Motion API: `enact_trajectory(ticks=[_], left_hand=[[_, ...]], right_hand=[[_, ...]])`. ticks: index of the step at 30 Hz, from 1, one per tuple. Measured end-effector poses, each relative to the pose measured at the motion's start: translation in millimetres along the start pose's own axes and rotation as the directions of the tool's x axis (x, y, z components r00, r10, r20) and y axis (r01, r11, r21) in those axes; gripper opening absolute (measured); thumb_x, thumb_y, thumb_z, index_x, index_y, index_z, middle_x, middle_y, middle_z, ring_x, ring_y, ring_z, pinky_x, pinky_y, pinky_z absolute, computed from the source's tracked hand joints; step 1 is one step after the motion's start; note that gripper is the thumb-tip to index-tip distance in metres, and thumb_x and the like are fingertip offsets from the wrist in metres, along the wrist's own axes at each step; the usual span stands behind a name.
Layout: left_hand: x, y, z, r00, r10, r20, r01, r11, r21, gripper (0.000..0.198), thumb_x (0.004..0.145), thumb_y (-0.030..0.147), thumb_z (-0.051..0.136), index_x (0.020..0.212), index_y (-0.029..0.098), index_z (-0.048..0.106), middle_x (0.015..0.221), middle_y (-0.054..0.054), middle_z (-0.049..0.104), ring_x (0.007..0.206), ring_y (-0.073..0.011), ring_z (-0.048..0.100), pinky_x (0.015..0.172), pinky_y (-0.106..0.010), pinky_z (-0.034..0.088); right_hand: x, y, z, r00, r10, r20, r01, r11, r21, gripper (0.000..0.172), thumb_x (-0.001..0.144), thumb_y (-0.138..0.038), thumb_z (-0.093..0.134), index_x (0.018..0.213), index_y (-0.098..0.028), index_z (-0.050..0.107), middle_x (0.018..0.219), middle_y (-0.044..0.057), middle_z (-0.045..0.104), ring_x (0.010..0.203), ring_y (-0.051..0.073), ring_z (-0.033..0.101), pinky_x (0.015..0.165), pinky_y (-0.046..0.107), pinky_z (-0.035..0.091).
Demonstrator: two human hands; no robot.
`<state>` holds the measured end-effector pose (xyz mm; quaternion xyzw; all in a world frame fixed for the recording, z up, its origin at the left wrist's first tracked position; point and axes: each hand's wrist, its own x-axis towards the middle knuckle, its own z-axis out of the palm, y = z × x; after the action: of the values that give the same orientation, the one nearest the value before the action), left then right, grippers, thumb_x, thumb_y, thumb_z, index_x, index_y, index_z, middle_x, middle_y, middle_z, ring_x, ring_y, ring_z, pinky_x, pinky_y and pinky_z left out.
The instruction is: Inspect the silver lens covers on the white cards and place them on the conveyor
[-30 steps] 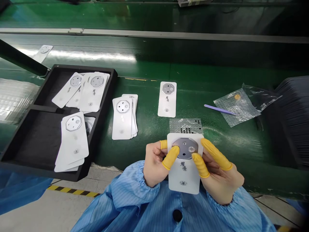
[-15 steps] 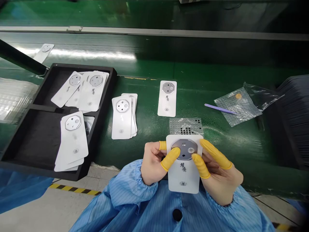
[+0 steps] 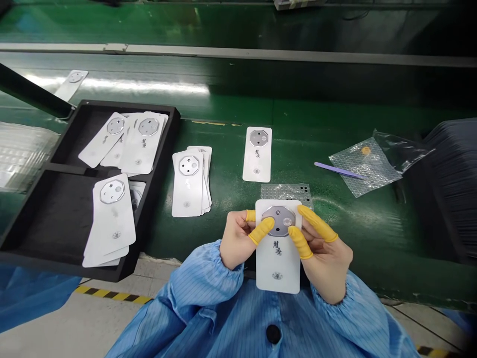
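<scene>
A white card (image 3: 278,261) with a grey octagonal metal plate (image 3: 278,221) near its top is held upright in front of me by both hands. My left hand (image 3: 240,238) grips its left edge, the yellow-cotted thumb pressing on the plate. My right hand (image 3: 322,253) grips the right edge, its cotted thumb at the plate's lower right and the forefinger along the card's top corner. Behind the card lies a small bubble-wrap sheet (image 3: 288,191) with tiny dark parts on it.
A black tray (image 3: 59,209) at left holds several white cards. A stack of cards (image 3: 190,181) and a single card (image 3: 257,154) lie on the green belt. Purple tweezers (image 3: 337,170) and a bubble bag (image 3: 367,164) sit at right. One card (image 3: 70,83) lies far left.
Both hands with the card have shifted slightly up and left in view. The grip is unchanged and the thumbs stay on the plate.
</scene>
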<state>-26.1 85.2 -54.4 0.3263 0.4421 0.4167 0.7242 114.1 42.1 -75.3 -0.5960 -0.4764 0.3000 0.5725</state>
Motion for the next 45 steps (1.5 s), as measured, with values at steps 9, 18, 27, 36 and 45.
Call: enact_trajectory(ticks=[9,18,27,36,45], left_hand=[[12.5,58.7,-88.9,0.955,0.219,-0.202,-0.056,0.799,0.599,0.051,0.075,0.046,0.069,0.112,0.013,0.063,0.064,-0.004,0.069,0.06,-0.0206,0.066,0.054,-0.029,0.053],[42.3,75.9,-149.6,0.713,0.638,-0.29,0.291,0.107,0.951,0.055,0.075,0.035,0.064,0.121,0.007,0.056,0.13,-0.022,0.055,0.122,-0.0379,0.051,0.103,-0.052,0.038],[-21.7,-26.1,-5.3,0.997,0.032,0.073,-0.064,0.871,0.487,0.031,0.083,0.038,0.063,0.101,0.013,0.069,0.103,-0.013,0.073,0.096,-0.0255,0.069,0.089,-0.038,0.054],[-15.7,-39.1,1.0,0.999,0.013,0.034,-0.026,0.915,0.402,0.026,0.078,0.024,0.069,0.099,0.008,0.07,0.095,-0.013,0.075,0.084,-0.0229,0.072,0.08,-0.031,0.058],[-7.3,-41.6,-4.5,0.974,-0.199,0.108,0.185,0.974,0.13,0.039,0.065,0.045,0.08,0.083,0.011,0.076,0.084,-0.01,0.076,0.08,-0.0244,0.072,0.083,-0.038,0.057]], right_hand=[[10.4,15.7,-17.1,0.839,-0.221,0.496,0.386,0.886,-0.258,0.057,0.085,-0.017,0.061,0.139,-0.025,0.043,0.142,0.009,0.048,0.13,0.029,0.047,0.106,0.05,0.046],[1.6,53.8,-43.0,0.792,-0.365,0.489,0.563,0.746,-0.355,0.04,0.082,-0.005,0.06,0.12,-0.017,0.06,0.13,0.016,0.059,0.127,0.029,0.05,0.105,0.053,0.044],[2.1,35.2,-44.2,0.851,-0.388,0.353,0.489,0.831,-0.265,0.051,0.08,-0.003,0.061,0.125,-0.026,0.058,0.127,0.009,0.062,0.116,0.025,0.06,0.102,0.051,0.048],[6.9,13.7,-43.8,0.819,-0.365,0.442,0.476,0.863,-0.17,0.044,0.081,-0.005,0.062,0.119,-0.025,0.059,0.11,0.009,0.065,0.102,0.021,0.063,0.085,0.04,0.057],[15.3,18.9,-37.0,0.688,-0.379,0.619,0.574,0.806,-0.145,0.029,0.091,-0.014,0.048,0.118,-0.02,0.057,0.106,0.011,0.067,0.097,0.02,0.066,0.08,0.037,0.061]])
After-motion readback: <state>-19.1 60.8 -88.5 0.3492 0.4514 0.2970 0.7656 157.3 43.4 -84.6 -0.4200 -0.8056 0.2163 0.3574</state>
